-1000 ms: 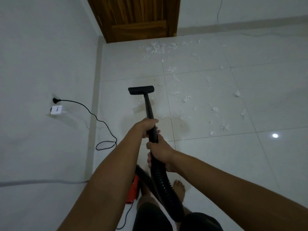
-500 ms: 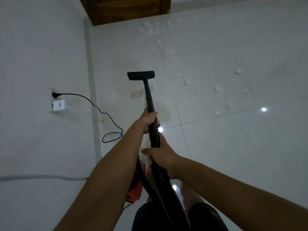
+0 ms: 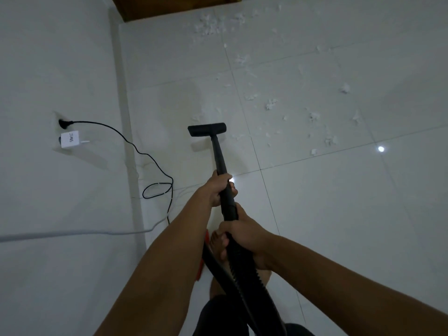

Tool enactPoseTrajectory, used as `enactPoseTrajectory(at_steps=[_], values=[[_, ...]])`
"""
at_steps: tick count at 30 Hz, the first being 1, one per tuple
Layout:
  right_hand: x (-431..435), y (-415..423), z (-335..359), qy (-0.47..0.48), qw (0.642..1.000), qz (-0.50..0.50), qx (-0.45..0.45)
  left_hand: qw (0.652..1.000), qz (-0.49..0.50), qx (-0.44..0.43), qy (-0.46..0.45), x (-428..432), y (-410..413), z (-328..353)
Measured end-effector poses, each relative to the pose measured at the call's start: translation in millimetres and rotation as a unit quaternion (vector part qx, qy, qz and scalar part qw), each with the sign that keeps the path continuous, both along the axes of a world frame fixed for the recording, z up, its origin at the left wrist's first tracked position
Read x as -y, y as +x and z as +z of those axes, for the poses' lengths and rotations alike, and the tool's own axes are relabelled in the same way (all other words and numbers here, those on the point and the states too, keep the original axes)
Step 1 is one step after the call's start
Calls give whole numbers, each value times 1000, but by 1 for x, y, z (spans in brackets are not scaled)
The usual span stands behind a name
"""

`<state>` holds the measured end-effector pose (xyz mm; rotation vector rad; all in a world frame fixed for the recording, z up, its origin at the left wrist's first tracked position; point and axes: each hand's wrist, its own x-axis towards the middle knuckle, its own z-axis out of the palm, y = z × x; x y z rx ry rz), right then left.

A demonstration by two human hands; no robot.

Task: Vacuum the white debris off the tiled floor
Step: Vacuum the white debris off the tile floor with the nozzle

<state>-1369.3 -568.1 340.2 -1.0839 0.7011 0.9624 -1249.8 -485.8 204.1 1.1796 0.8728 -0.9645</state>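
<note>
Vacuuming the far-right debris
You are gripping the stiff wand [image 3: 219,156] with both hands, left hand [image 3: 219,189] ahead, right hand [image 3: 244,235] at the hose joint; the white debris [image 3: 270,104] is looking featherlight.

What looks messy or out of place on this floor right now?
White fluffy debris is strewn over the pale tiled floor, thickest near the brown wooden door. The black vacuum nozzle sits left of most of it. A black power cord loops loosely by the wall.

Nozzle [image 3: 207,129] now pulled back from door [image 3: 174,7], nearer the person, debris [image 3: 270,104] farther ahead-right of nozzle
</note>
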Motion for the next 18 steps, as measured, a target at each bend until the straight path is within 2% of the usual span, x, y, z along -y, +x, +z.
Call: enactPoseTrajectory(at_steps=[3,7,11,15,18], values=[[8,-19,-2,3,1000,-13,-21,1000,-3,13,8,9,-16,-2],[13,-50,6,-33,996,56,-62,997,-35,57,41,13,-26,0],[7,-66,-2,-135,988,75,24,994,-56,66,64,14,-29,12],[4,-74,-11,-178,973,103,103,985,-98,81,119,19,-40,21],[4,-74,-11,-170,974,106,108,981,-115,100,118,17,-47,23]])
